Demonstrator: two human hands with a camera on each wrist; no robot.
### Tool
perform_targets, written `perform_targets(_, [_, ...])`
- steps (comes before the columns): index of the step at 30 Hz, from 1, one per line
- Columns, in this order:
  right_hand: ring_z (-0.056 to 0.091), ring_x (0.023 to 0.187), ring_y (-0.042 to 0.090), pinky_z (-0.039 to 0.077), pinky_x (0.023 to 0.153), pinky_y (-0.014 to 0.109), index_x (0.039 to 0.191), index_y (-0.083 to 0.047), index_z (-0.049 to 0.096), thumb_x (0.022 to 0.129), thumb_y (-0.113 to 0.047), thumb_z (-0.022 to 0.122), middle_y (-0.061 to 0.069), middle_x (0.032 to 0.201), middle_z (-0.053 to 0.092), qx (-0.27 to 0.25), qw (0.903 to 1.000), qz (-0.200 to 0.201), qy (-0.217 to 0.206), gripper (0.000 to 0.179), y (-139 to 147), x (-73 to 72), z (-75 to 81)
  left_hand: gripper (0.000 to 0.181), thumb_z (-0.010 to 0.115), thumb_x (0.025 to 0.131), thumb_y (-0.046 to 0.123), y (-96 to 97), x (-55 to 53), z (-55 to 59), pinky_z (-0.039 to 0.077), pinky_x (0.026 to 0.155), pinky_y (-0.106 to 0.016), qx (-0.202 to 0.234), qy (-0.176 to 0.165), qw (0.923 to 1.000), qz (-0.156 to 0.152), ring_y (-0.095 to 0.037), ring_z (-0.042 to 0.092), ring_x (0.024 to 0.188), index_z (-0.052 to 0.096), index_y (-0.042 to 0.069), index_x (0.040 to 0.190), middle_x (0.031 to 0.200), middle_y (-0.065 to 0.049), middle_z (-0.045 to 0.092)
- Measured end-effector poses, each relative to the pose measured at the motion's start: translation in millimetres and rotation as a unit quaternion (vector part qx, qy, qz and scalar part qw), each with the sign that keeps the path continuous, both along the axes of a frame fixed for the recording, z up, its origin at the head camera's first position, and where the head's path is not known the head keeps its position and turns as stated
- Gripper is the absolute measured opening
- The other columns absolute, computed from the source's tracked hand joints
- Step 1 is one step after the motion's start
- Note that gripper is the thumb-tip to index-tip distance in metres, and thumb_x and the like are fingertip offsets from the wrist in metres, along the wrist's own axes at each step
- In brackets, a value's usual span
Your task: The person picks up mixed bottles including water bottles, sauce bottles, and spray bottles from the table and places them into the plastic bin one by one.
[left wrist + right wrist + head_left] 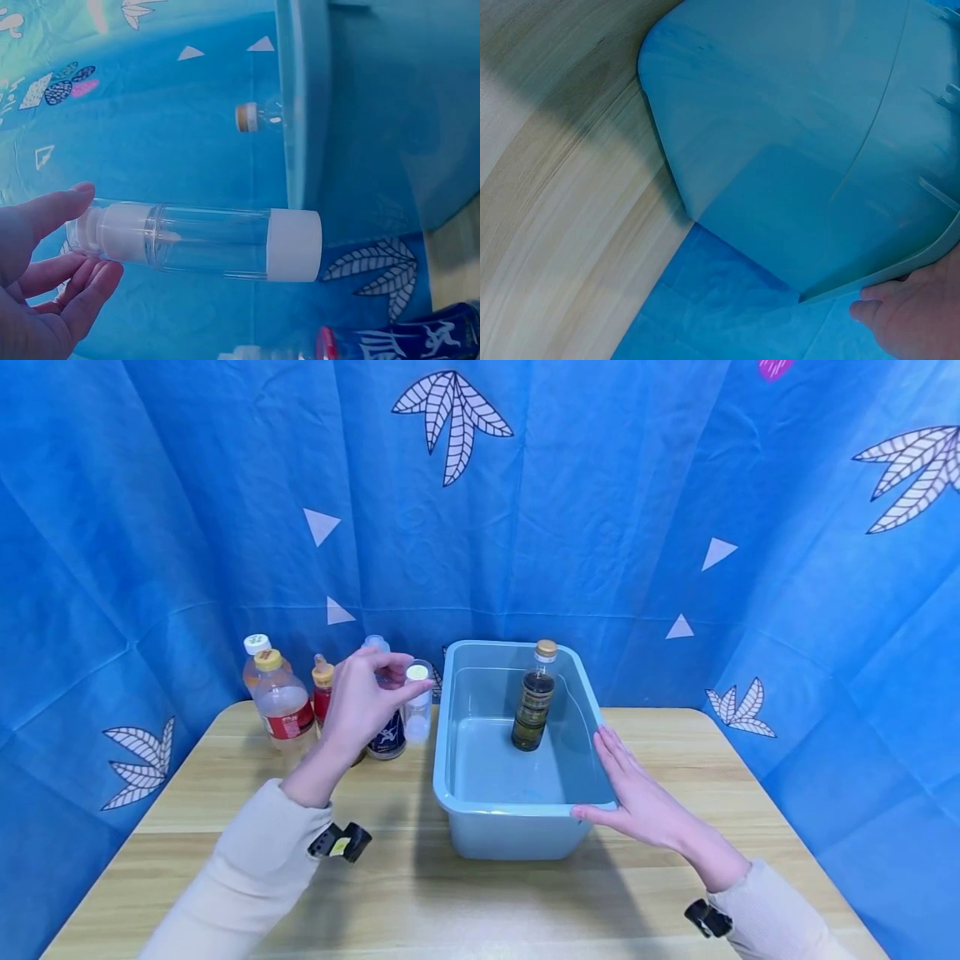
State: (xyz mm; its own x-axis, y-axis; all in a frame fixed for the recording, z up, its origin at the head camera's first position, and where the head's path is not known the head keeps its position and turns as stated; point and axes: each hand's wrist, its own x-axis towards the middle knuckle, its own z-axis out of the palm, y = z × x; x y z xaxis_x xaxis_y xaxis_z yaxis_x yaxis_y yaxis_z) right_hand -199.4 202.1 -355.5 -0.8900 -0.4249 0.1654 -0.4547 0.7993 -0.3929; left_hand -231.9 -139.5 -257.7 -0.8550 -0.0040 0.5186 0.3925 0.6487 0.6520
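Observation:
My left hand (363,697) pinches the capped top of a slim clear pump bottle (417,714) between thumb and fingers. Through the clear cap a white collar shows, and a white base (294,245) closes the other end. The bottle is upright just left of a light blue plastic bin (517,835). Inside the bin a dark bottle with a tan cap (534,706) stands, tilted a little. My right hand (637,793) rests on the bin's near right corner, its thumb at the front rim and its straight fingers along the right side.
Left of the bin stand a dark blue labelled bottle (387,739), a red bottle with a yellow nozzle (322,681), a red-labelled bottle with a yellow cap (285,706) and a white-capped bottle (257,645). A blue patterned curtain (600,527) hangs behind the wooden table (375,893).

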Motion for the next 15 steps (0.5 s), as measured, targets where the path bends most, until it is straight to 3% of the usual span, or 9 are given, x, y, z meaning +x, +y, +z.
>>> perform_targets(15, [0.004,0.133,0.031,0.022,0.098,0.055,0.141,-0.002,0.011,0.073,-0.058,0.06,0.013,0.147,0.002,-0.003,1.0,0.003,0.004,0.1,0.5,-1.0,-0.8,0.035,0.075,0.07,0.023,26.6,-8.8,14.3,0.046,0.063,-0.029,0.028,-0.008,0.9989,-0.037,-0.02,0.054,0.074,0.068,0.001,0.097,0.083,-0.01,0.059])
